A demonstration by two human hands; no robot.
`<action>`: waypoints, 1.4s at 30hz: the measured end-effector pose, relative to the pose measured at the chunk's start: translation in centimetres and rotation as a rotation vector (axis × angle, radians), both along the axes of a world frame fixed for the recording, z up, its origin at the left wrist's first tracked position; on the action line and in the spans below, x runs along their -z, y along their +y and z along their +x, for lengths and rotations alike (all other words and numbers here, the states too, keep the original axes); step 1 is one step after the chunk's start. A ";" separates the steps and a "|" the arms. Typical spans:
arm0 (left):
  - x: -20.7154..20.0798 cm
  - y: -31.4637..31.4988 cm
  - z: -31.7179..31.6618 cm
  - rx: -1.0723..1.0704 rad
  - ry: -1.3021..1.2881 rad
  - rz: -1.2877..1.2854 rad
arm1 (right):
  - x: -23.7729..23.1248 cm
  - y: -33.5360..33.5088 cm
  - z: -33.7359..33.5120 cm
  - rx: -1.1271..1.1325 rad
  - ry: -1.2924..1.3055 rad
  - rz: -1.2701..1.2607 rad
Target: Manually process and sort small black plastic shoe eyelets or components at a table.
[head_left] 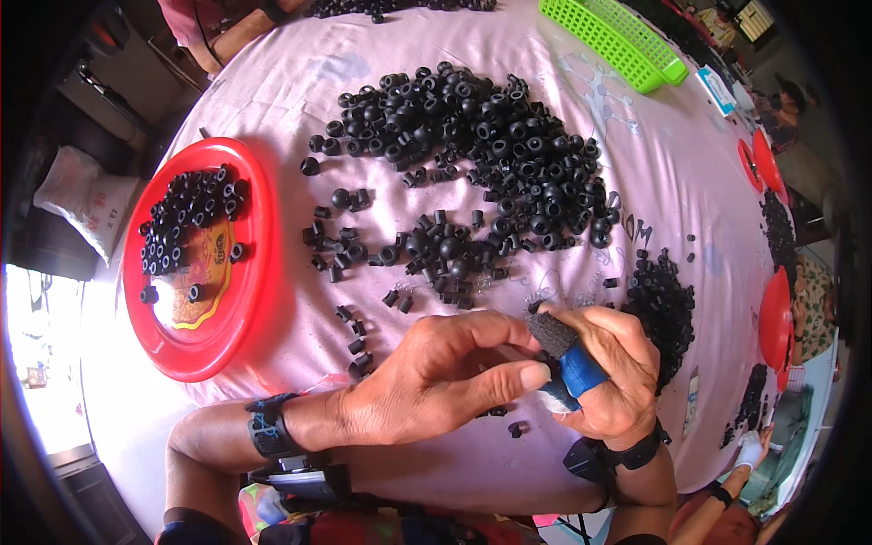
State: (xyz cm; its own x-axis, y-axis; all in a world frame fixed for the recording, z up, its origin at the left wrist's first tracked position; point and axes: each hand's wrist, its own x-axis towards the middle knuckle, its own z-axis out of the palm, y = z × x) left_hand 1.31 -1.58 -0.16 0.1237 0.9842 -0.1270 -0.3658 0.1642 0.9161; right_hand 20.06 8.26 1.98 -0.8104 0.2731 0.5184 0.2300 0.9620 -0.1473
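Observation:
My left hand (445, 372) and my right hand (618, 363) meet at the near side of the cloth-covered table. The left thumb and fingers bend toward the right fingertips. Something small may be pinched between the hands, but the fingers hide it. A black foam pad (551, 334) and blue tape (583, 371) wrap a finger or thumb of my right hand, which is curled closed. Beyond the hands spreads a heap of black rubber-like rings and balls (454, 127). Small black tube-shaped pieces (658, 313) are piled just right of my right hand.
On the left, a red round tray (247, 304) holds several black rings. A green plastic basket (618, 45) lies at the far right. Another person's arm (245, 41) rests at the far left edge; a co-worker's gloved hand (750, 450) is at lower right. Red plates (775, 318) line the right edge.

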 end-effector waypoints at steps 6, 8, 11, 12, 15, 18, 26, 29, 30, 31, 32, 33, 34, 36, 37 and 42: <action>-0.6 0.2 -0.2 -0.006 0.305 0.013 | 0.1 -0.2 -0.2 -0.064 0.015 -0.010; -0.3 0.0 0.5 -0.077 0.319 0.028 | 0.8 -0.3 -0.2 -0.023 0.036 0.088; -0.3 0.2 0.2 -0.097 0.205 -0.095 | 0.6 -0.7 -0.7 0.027 0.056 -0.061; -0.4 0.3 0.0 -0.043 0.078 -0.231 | 0.7 -0.6 -0.7 0.027 0.056 -0.061; -0.3 0.4 0.0 -0.024 0.047 -0.240 | 0.9 -0.2 -0.6 0.009 0.154 -0.149; 0.8 0.4 -0.1 -0.003 0.010 -0.210 | 1.2 0.1 -0.3 -0.041 0.162 -0.156; 0.1 0.4 -1.3 0.048 -0.068 -0.214 | 0.4 0.0 -0.2 -0.068 0.101 -0.082; -0.2 0.3 -0.6 0.101 -0.022 -0.219 | 1.0 0.1 -0.2 -0.057 0.111 -0.065; 0.1 0.4 -0.3 0.093 -0.024 -0.254 | 1.4 0.2 -0.2 -0.031 0.120 -0.058; 0.1 0.6 -0.2 0.107 -0.043 -0.238 | 1.2 0.3 -0.1 -0.043 0.116 -0.051; 0.1 0.6 -0.4 0.114 -0.059 -0.228 | 0.9 0.3 -0.3 -0.063 0.117 -0.050; -0.1 0.6 -0.4 0.110 -0.105 -0.203 | 0.1 -0.2 -0.6 -0.042 0.127 -0.102; -0.5 0.3 -0.6 0.108 -0.150 -0.176 | -0.1 -0.7 -0.7 0.002 0.124 -0.143; -1.1 -0.1 -1.3 0.102 -0.134 -0.193 | 0.0 -1.0 -0.4 0.007 0.124 -0.125; -1.1 -0.5 -1.6 0.045 -0.175 -0.173 | -0.2 -1.0 -0.2 -0.038 0.128 -0.121; -1.6 -2.9 -6.3 -0.289 -0.193 0.033 | 1.0 -0.7 0.2 -0.104 0.137 -0.376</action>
State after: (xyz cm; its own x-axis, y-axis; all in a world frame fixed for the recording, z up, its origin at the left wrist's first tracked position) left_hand -4.95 -4.51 1.49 -0.1422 0.9852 -0.0957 -0.5599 -0.0003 0.8286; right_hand 20.22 7.56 1.00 -0.7738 0.3849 0.5031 0.0885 0.8521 -0.5158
